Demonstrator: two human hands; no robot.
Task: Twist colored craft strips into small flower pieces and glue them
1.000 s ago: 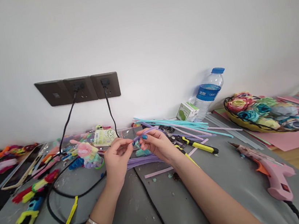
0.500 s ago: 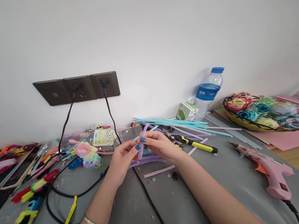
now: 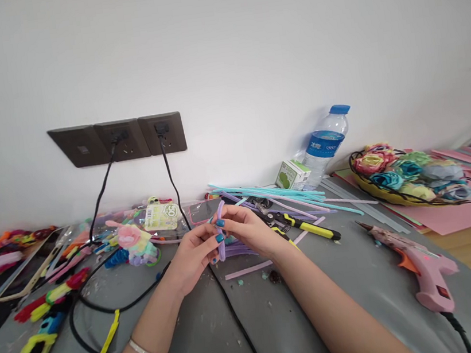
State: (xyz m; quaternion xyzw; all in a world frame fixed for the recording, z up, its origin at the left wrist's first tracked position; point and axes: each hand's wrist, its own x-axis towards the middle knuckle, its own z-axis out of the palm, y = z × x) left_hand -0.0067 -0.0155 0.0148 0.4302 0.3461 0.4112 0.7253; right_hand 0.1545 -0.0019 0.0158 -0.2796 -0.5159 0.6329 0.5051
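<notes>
Both my hands meet at the middle of the grey table cover (image 3: 205, 342). My left hand (image 3: 191, 254) and my right hand (image 3: 246, 230) pinch one short purple pipe cleaner (image 3: 221, 242), which stands almost upright between the fingertips. More purple pipe cleaners (image 3: 239, 250) lie flat just behind my hands. A silver bracelet (image 3: 143, 352) sits on my left wrist.
Yellow-handled cutters (image 3: 300, 224) and long blue and pink pipe cleaners (image 3: 281, 193) lie right of my hands. A pink glue gun (image 3: 421, 270), a water bottle (image 3: 322, 146), a small carton (image 3: 291, 175) and a basket of paper flowers (image 3: 409, 177) stand further right. Black cables (image 3: 104, 298) and colourful craft pieces fill the left.
The purple pipe cleaner turned from nearly level to almost upright, and my hands closed in on each other. The view shifted slightly.
</notes>
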